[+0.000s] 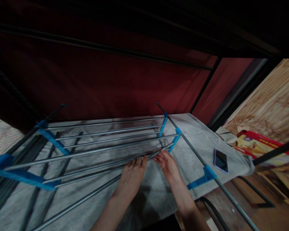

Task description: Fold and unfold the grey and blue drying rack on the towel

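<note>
A rack of grey metal tubes (96, 148) joined by blue plastic brackets lies across the grey cloth. Near its right end, my left hand (133, 171) has its fingers wrapped over a tube, palm down. Just to the right, my right hand (166, 163) pinches a tube close to the blue bracket (175, 139). A loose-looking long tube (86, 196) runs from beneath my left hand toward the lower left. Another blue bracket (208, 173) sits on the long side tube (195, 152) at the right, its arm pointing left.
A phone (221, 160) lies on the cloth (192, 128) at the right. Several dark tubes (16, 166) are stacked at the left. Black frame bars and a dark red panel (125, 86) stand behind. A red and yellow box (257, 146) is at the far right.
</note>
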Motion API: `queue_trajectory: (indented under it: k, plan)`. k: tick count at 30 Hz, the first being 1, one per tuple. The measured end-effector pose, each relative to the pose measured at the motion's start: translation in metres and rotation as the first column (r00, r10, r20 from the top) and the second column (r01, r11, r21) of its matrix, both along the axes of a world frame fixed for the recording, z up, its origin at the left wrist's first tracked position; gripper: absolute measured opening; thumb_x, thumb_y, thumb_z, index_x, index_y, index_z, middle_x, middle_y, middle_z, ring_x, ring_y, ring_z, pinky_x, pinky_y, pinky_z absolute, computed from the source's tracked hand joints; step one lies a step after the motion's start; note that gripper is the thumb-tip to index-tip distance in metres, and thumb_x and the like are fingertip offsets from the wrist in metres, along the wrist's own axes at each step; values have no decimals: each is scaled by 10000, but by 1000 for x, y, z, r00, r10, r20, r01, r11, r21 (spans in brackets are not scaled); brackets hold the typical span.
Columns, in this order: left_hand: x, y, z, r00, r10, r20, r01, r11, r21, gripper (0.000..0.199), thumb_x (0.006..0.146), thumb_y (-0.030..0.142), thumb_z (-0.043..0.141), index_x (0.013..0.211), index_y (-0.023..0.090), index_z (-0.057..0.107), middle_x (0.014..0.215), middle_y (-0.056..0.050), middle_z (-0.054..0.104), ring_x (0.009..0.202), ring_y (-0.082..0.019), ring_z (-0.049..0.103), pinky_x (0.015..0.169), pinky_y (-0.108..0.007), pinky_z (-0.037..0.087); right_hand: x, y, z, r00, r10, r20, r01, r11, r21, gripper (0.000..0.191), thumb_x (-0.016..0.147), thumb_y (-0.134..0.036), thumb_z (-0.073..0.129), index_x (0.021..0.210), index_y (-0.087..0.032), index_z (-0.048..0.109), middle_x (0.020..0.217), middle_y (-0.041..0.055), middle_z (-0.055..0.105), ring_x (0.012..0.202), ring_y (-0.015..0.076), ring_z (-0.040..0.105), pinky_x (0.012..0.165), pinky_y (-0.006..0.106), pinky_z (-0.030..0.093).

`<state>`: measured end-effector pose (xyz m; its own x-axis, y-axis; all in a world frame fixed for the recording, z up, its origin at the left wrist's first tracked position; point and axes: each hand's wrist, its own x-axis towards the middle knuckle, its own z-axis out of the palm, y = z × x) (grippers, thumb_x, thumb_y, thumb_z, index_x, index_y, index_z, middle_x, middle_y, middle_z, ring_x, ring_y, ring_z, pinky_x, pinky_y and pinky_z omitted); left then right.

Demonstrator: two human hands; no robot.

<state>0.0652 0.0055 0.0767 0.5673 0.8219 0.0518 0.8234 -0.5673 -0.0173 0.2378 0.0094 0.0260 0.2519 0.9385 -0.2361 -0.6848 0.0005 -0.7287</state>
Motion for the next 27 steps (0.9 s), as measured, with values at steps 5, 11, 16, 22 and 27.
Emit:
queue_trajectory:
  k: [5, 11, 16, 22, 27]
  plan:
    - [-7, 9, -11, 999, 0, 35, 0, 1000, -10, 589, 886, -5, 364, 1434, 190, 459, 1206, -120, 658, 1061, -234, 652, 936, -382, 526, 1, 10, -3, 999, -31, 23, 32, 999, -28, 234, 705, -325, 825, 836, -203, 673, 861, 31, 734, 740, 149, 675, 683, 275, 581]
    - [-2, 20, -13, 998, -12, 66, 13, 1000, -6, 579, 881, -8, 361, 1413, 192, 476, 1182, -119, 661, 1039, -219, 652, 935, -376, 515, 8, 16, -2, 998, -43, 48, 44, 999, -19, 231, 697, -299, 830, 838, -196, 679, 855, 29, 734, 710, 142, 676, 694, 275, 594]
    - [-2, 26, -12, 997, -18, 79, 19, 1000, -18, 586, 874, -15, 355, 1408, 192, 478, 1174, -122, 663, 1010, -207, 658, 926, -364, 513, 10, 19, -2, 998, -41, 37, 42, 999, -29, 231, 687, -281, 837, 835, -192, 683, 842, 34, 736, 715, 150, 681, 702, 282, 595]
    - [-2, 31, -10, 996, -9, 86, 12, 999, -40, 580, 877, -6, 371, 1413, 189, 477, 1159, -127, 669, 1006, -211, 657, 929, -364, 507, 12, 23, -6, 998, -34, 50, 35, 999, -26, 232, 698, -280, 830, 842, -190, 672, 891, 43, 737, 764, 160, 693, 729, 288, 590]
    - [-2, 36, -11, 995, -32, 97, 36, 999, -38, 583, 879, -5, 376, 1409, 212, 484, 1162, -116, 667, 1012, -217, 655, 939, -369, 502, 16, 23, -8, 998, -20, 59, 23, 999, -39, 259, 699, -295, 832, 881, -192, 678, 876, 27, 733, 780, 165, 699, 741, 295, 583]
